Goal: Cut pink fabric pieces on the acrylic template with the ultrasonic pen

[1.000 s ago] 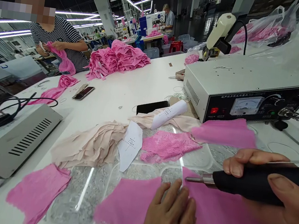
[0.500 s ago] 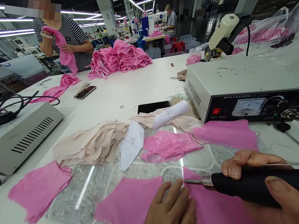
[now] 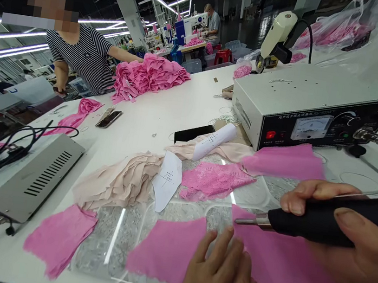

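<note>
My right hand [image 3: 354,239] wraps round the black ultrasonic welding handpiece [image 3: 322,216]. Its metal tip [image 3: 251,219] points left, over the upper corner of a large pink fabric piece [image 3: 285,260]. Just below the tip, my left hand [image 3: 221,272] lies with fingers stretched out, between that piece and a smaller pink fabric piece [image 3: 166,251]; it covers part of both edges. Both pieces rest on a clear patterned mat [image 3: 108,238]. Beyond them lie a pink lace piece [image 3: 215,180], a white paper pattern [image 3: 167,180] and layered beige fabric [image 3: 123,179].
A grey power unit [image 3: 307,102] with a dial stands at right, a second unit [image 3: 44,172] with cables at left. A pink stack [image 3: 56,235] lies front left. Phones [image 3: 193,134] are on the table. Across it, a person in a striped top [image 3: 88,57] reaches toward a pink pile [image 3: 152,78].
The person across the table has put down the pink cloth and stretched an arm to the pile. My view has shifted slightly; both my hands keep nearly the same place.
</note>
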The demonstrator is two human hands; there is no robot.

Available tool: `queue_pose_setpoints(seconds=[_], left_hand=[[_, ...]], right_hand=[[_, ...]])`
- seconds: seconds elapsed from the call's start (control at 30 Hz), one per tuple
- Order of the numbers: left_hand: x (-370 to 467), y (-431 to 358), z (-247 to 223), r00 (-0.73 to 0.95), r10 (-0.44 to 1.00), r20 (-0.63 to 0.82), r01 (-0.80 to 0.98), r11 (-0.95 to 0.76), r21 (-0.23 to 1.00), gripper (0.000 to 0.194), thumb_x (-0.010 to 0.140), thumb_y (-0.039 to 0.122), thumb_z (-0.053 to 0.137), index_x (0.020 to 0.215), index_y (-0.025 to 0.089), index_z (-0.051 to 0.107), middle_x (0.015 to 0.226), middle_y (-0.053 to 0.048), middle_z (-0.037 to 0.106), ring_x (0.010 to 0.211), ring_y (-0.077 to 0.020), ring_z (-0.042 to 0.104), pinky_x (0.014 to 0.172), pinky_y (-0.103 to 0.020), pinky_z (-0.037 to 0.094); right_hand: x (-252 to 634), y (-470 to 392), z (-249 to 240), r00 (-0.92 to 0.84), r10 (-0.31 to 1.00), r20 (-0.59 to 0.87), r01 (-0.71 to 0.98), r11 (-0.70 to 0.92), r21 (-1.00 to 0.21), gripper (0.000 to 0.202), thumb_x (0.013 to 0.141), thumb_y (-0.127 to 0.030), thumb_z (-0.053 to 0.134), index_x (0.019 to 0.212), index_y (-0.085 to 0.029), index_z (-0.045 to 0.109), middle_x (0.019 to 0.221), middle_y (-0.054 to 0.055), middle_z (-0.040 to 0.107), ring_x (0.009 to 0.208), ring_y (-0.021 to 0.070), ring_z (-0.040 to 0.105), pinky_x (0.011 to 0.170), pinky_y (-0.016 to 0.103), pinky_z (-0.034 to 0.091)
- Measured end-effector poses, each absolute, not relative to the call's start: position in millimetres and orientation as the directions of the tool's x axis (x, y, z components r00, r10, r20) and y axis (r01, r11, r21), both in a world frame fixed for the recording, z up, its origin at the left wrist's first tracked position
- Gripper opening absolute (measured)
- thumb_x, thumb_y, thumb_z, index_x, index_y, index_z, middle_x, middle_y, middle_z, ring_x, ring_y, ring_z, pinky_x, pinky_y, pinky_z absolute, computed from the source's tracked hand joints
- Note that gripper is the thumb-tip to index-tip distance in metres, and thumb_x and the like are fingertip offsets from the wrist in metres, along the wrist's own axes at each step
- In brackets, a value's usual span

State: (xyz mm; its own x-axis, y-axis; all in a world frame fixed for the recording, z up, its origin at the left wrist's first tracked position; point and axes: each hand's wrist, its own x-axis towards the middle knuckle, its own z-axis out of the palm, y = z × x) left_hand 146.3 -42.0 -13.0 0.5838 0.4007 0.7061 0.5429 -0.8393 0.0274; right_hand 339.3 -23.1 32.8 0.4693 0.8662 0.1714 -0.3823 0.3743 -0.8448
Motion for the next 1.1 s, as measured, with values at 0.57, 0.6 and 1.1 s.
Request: queue_pose_setpoints(seconds=[0.57, 0.6, 1.1], left_hand=[[128, -55, -16, 0.710, 0.403, 0.578, 0.516, -0.856, -0.038, 0.039, 0.095, 0.046, 0.051, 0.114, 0.016, 0.068, 0.122, -0.008, 0.068, 0.127, -0.0252, 0.055, 0.107, -0.038, 0.043], [128, -55, -18, 0.716, 0.407, 0.568, 0.517, -0.855, -0.040, 0.040, 0.094, 0.047, 0.052, 0.115, 0.015, 0.067, 0.122, -0.009, 0.068, 0.127, -0.0259, 0.054, 0.107, -0.039, 0.043], [130, -56, -18, 0.674, 0.413, 0.612, 0.533, -0.846, -0.016, 0.039, 0.098, 0.045, 0.047, 0.109, 0.014, 0.069, 0.117, -0.008, 0.070, 0.123, -0.0247, 0.058, 0.104, -0.037, 0.045]], right_hand=[[345, -33, 17, 0.345, 0.912, 0.223, -0.374, 0.351, -0.859, 0.019, 0.078, -0.040, 0.068, 0.084, -0.024, 0.061, 0.082, 0.002, 0.047, 0.066, 0.0172, 0.052, 0.060, 0.034, 0.056], [346, -34, 15, 0.346, 0.912, 0.219, -0.384, 0.351, -0.854, 0.018, 0.078, -0.039, 0.067, 0.085, -0.024, 0.061, 0.083, 0.002, 0.047, 0.067, 0.0174, 0.052, 0.061, 0.034, 0.057], [346, -36, 14, 0.312, 0.922, 0.230, -0.341, 0.334, -0.879, 0.016, 0.079, -0.039, 0.065, 0.085, -0.025, 0.062, 0.081, 0.003, 0.047, 0.066, 0.0193, 0.052, 0.057, 0.037, 0.055]])
